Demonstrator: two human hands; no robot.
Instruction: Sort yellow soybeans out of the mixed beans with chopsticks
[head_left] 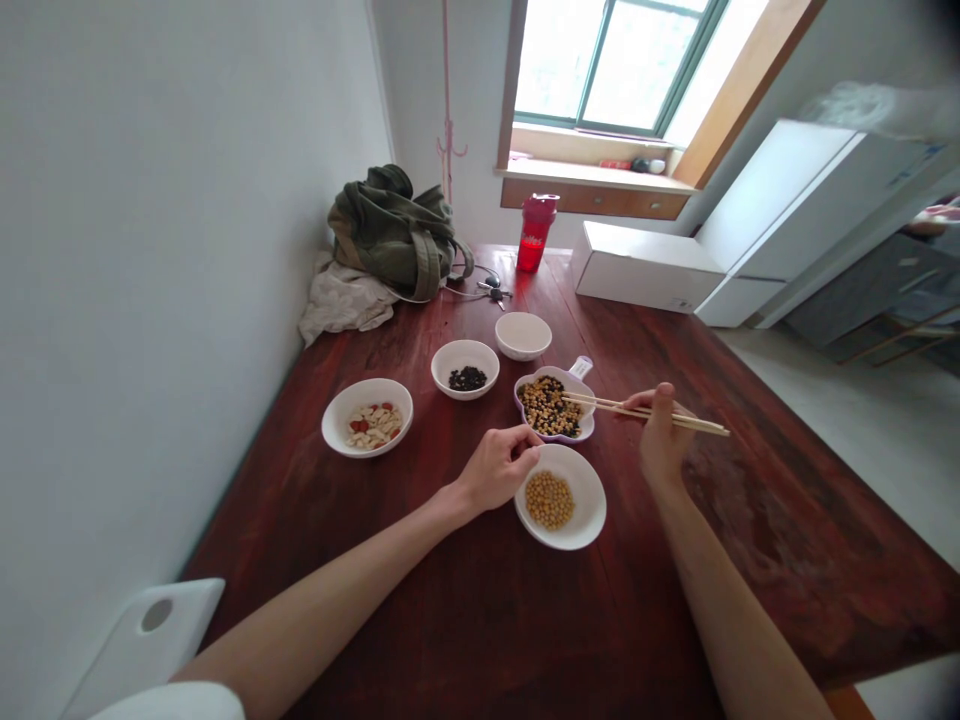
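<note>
My right hand (664,435) is closed around a pair of wooden chopsticks (622,406). Their tips reach into a purple-rimmed dish with a short handle (582,368), among mixed black and yellow beans (551,405). My left hand (499,467) has its fingers curled together where the dish meets a white bowl (589,515) of yellow soybeans (550,499). Its fingertips are at the bowl's upper left rim and the dish's lower edge; what they pinch, if anything, is hidden.
Farther left stand a white bowl of black beans (467,378) and one with pale and reddish pieces (375,425). Another white bowl (523,336) is behind the dish. A green bag (394,235), keys (495,291), red bottle (534,235) and white box (645,268) line the far side.
</note>
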